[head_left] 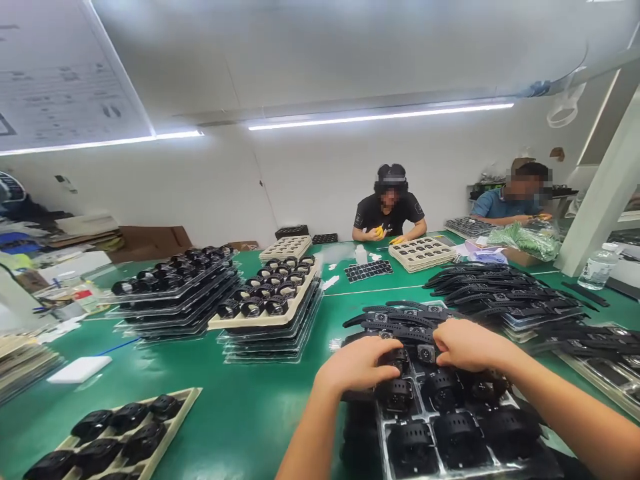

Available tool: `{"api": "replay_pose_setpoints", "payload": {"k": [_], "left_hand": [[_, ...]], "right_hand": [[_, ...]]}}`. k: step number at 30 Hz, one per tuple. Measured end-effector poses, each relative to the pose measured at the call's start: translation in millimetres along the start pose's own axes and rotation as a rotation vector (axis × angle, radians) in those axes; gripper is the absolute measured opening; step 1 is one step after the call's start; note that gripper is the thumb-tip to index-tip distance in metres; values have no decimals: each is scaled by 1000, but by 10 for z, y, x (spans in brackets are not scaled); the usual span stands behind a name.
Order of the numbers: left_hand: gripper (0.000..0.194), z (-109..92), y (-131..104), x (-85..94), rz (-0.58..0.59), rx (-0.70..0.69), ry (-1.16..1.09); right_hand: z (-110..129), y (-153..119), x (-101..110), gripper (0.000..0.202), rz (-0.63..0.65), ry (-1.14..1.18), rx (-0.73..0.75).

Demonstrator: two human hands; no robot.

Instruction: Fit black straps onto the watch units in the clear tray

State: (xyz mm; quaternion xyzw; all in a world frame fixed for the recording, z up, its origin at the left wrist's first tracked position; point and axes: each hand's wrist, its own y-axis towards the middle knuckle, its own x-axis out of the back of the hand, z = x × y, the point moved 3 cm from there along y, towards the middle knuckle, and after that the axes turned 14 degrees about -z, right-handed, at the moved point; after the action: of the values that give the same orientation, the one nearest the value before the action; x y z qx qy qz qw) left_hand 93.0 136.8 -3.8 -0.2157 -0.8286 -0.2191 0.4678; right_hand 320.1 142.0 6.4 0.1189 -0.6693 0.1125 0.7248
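A clear plastic tray [417, 383] of black smartwatches tops a stack in front of me at the right. My left hand [361, 363] reaches over its left side, thumb and fingers closed around a black smartwatch [400, 360] in a far-row pocket. Just to the right, my right hand [465, 343] pinches at the edge of another smartwatch [427, 353], whose sensor back faces me. Its fingertips are partly hidden. Nearer rows hold watches with straps curled into loops [445, 390]. Behind my hands lie watches with straps stretched flat [383, 318].
Stacked watch trays stand at the left [175, 293] and centre [265, 320]. A beige tray [173, 427] of watches is at the near left. More flat-strapped watches [500, 293] and a bottle [597, 267] are on the right. Two people [390, 213] sit across the green table [240, 420].
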Motion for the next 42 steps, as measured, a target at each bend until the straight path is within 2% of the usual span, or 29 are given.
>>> {"api": "replay_pose_setpoints", "payload": {"k": [6,10,13,15,16,18,19,21,23,25,27,29,32,34,37,42], "left_hand": [[53,45,-30,-94,-73,-18,-114],[48,49,-29,-79,-184,-23,-249],[48,27,-44,1,-335,-1,-381],[51,-8,-68,26,-401,14,-482],[60,-34,-81,21,-406,13,-527],[79,-104,-105,-2,-393,5,-682],[83,-145,-113,-8,-392,7,-794],[75,-228,-121,7,-429,35,-1053],[57,-315,-116,48,-482,91,-1269],[48,-395,-109,96,-533,143,-1360],[49,-445,-111,125,-582,186,-1374],[50,-447,-124,123,-646,224,-1322],[48,-395,-139,78,-725,263,-1250],[48,-367,-140,51,-750,270,-1233],[45,-390,-146,36,-747,271,-1139],[43,-543,-195,-14,-565,269,-973]], "right_hand": [[-63,-154,119,22,-199,252,-3],[-19,-259,201,26,-341,404,25],[140,-313,239,30,-458,760,12],[295,-355,249,29,-468,1031,9],[376,-382,258,27,-453,1069,21],[510,-454,289,21,-423,961,73],[549,-497,308,18,-422,888,102],[563,-585,341,14,-463,805,153],[511,-661,346,19,-562,828,167],[428,-713,310,17,-696,905,106],[359,-744,235,12,-806,1059,-18],[348,-755,148,19,-856,1281,-118],[439,-744,56,41,-875,1581,-154],[527,-720,18,47,-878,1661,-140],[635,-665,-27,44,-905,1611,-89],[645,-589,-97,24,-1052,1242,-109]]}}
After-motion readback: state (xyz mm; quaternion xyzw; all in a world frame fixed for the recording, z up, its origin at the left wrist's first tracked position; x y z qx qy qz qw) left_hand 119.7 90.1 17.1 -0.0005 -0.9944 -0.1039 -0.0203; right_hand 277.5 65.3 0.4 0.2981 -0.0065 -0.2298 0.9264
